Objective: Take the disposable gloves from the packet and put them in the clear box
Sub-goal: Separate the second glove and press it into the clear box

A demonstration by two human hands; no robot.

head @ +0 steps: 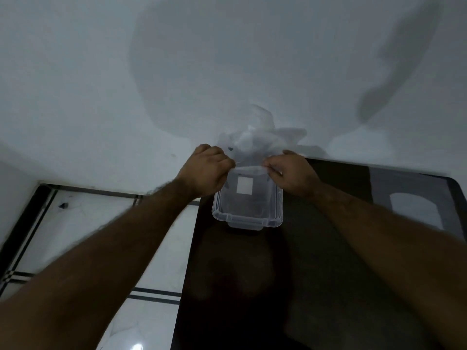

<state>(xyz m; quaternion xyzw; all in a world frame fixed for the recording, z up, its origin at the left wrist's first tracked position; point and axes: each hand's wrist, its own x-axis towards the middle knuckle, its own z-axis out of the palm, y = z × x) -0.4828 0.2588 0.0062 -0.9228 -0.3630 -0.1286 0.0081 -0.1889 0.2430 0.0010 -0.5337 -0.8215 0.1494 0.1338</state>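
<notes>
Above the clear box (247, 210) at the surface's (353, 261) far edge, my left hand (209, 170) and right hand (293, 173) pinch the gloves (257, 140), presumably for lowering in.

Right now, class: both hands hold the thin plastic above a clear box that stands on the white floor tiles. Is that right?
Not quite. In the head view the clear box stands on the dark table, not on floor tiles. Both hands, left and right, do hold the plastic above it.

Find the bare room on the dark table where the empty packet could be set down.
Free: the table near the clear box, and to its right up to the pale reflection. Crowded: above the box, where left hand and right hand hold the gloves.
</notes>
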